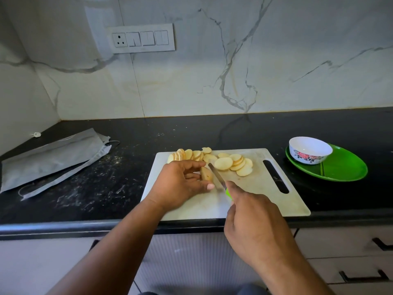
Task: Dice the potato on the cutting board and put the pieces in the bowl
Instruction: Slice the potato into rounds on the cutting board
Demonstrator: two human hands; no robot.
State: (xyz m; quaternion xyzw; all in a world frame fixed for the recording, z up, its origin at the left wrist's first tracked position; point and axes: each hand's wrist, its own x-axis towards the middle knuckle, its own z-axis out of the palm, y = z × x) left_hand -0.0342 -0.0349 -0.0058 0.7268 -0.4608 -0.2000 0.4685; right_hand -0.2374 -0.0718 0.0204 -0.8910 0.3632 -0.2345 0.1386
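A white cutting board (261, 188) lies on the black counter. Several round potato slices (223, 163) are spread along its far edge. My left hand (180, 184) pinches the remaining potato end piece (206, 174) near the board's middle. My right hand (253, 222) grips a knife with a green handle; its blade (215, 175) rests right against that piece. A white bowl (309, 150) with a red flower print stands to the right, off the board, and looks empty.
The bowl sits on a green oval plate (344, 167). A grey cloth bag (51, 158) lies on the counter at the left. The counter's front edge (63, 227) runs just below the board, with drawers (361, 262) underneath. A switch panel (141, 38) is on the marble wall.
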